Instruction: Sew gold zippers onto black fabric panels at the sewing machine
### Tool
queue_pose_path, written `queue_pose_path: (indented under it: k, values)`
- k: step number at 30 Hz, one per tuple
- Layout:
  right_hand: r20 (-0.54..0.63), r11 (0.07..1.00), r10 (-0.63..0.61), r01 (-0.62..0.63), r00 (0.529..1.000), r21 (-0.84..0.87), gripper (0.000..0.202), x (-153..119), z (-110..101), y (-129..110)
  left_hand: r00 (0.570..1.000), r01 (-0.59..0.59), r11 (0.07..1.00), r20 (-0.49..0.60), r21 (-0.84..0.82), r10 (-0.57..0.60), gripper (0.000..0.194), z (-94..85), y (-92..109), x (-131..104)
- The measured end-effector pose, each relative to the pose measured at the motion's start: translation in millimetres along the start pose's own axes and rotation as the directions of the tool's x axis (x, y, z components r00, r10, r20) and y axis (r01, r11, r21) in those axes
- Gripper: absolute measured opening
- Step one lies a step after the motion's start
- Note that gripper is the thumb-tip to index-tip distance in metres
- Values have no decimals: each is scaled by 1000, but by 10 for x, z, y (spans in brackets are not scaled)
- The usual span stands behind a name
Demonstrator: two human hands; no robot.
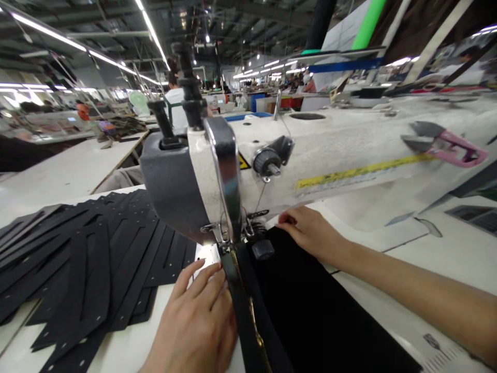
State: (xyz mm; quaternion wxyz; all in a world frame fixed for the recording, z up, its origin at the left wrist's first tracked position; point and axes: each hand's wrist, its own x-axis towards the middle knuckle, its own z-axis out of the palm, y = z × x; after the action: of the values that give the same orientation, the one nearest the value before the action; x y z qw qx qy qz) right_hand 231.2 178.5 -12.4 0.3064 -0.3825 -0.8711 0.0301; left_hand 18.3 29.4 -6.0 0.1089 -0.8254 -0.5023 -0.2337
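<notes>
White-painted metal looms largest before you: the machine (pixel 373 132), reaching off to the right, with its head (pixel 174 191) over the work. Black cloth (pixel 310 311) lies at its foot and runs toward you past the bottom edge. Only the far end reaches the head, so the seam looks barely begun, with the long near stretch seemingly left to go; no stitches can be made out. Your right hand (pixel 310 230) pinches the cloth's far edge. Your left hand (pixel 198 324) lies palm down, fingers extended, tips at the zip's left edge, thumb hidden. The gold zip (pixel 236 264) lines up under the head, its slider (pixel 260 340) on your side.

On the table (pixel 112 357) at left, a pile (pixel 97 264) of dark cut pieces ends near your left fingertips. Pink snips (pixel 441 142) sit against the machine, clear of your hands. One dark block (pixel 263 249) hides some cloth just right of the zip.
</notes>
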Motion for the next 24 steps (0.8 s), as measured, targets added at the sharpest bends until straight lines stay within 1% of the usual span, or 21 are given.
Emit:
queue_pose_path:
  k: [1, 3, 5, 6, 7, 9, 11, 12, 14, 17, 19, 24]
  values:
    - [11, 1000, -16, 16, 1000, -21, 5, -2, 20, -5, 1000, 7, 1000, 15, 1, -7, 21, -18, 10, 7]
    - [19, 996, -50, 51, 999, -66, 9, -14, 8, -90, 999, 22, 1000, -24, -19, -22, 21, -32, 26, 7]
    - [19, 980, -155, 156, 988, -123, 16, -47, -61, -252, 996, 71, 996, -57, -59, -74, 20, -25, 36, -12]
    - [9, 969, -211, 210, 977, -132, 19, -76, -102, -345, 992, 104, 992, -57, -73, -108, 19, -20, 40, -27]
    - [-10, 963, -242, 239, 970, -125, 21, -114, -138, -435, 988, 142, 987, -44, -77, -146, 18, -17, 42, -43]
    - [-41, 970, -236, 233, 971, -70, 25, -209, -180, -588, 980, 200, 978, -12, -52, -201, 25, -24, 42, -72]
    - [-51, 978, -206, 207, 977, 5, 26, -299, -178, -695, 976, 217, 976, 5, -13, -217, 35, -42, 35, -91]
    - [-50, 973, -225, 227, 973, 38, 25, -331, -166, -735, 977, 214, 977, 24, 3, -214, 39, -51, 27, -97]
    - [-38, 951, -298, 301, 954, 78, 27, -361, -125, -795, 982, 179, 983, 54, 25, -180, 41, -62, 5, -105]
    - [78, 922, -382, 375, 921, 93, 35, -356, -36, -848, 995, 81, 995, 57, 58, -84, 40, -46, -41, -114]
    - [150, 924, -382, 372, 912, 88, 38, -359, 26, -865, 999, 10, 997, 51, 79, -14, 38, -29, -72, -113]
    - [200, 935, -355, 349, 913, 68, 39, -412, 96, -901, 990, -125, 988, 79, 89, 118, 33, -49, -123, -53]
